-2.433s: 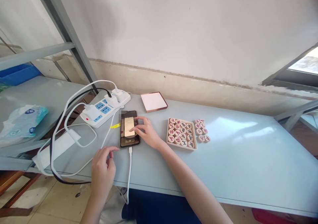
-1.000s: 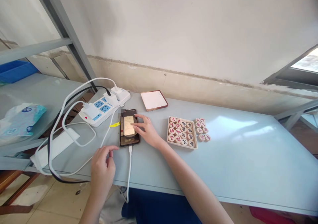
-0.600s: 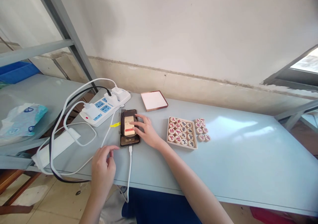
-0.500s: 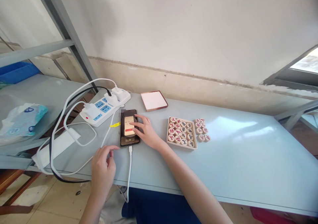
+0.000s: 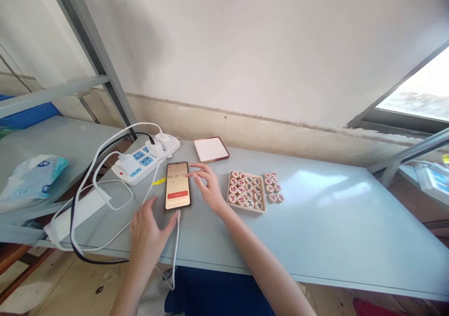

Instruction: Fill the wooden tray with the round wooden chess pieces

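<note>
A phone (image 5: 177, 186) lies face up on the blue-grey table, its lit screen showing a timer and a red button. A white charging cable (image 5: 176, 241) runs from its lower end over the table edge. My right hand (image 5: 209, 190) hovers at the phone's right edge, fingers apart and holding nothing. Below and left of the phone is my left hand (image 5: 149, 227), thumb and fingers spread, the thumb by the cable's plug. To the right, an open box (image 5: 264, 209) holds rows of round Chinese chess pieces (image 5: 241, 190). More chess pieces (image 5: 270, 189) stand beside it.
A white power strip (image 5: 147, 159) with plugged-in chargers and looping cables is at the back left. The box lid (image 5: 211, 148) lies near the wall. A pack of wipes (image 5: 33, 180) sits on the left surface. A metal post (image 5: 101, 59) rises behind the strip.
My left hand has opened, its thumb stretching toward the cable plug. My right fingers have drawn back from over the screen to its right edge. The screen now shows bright and enlarged.
</note>
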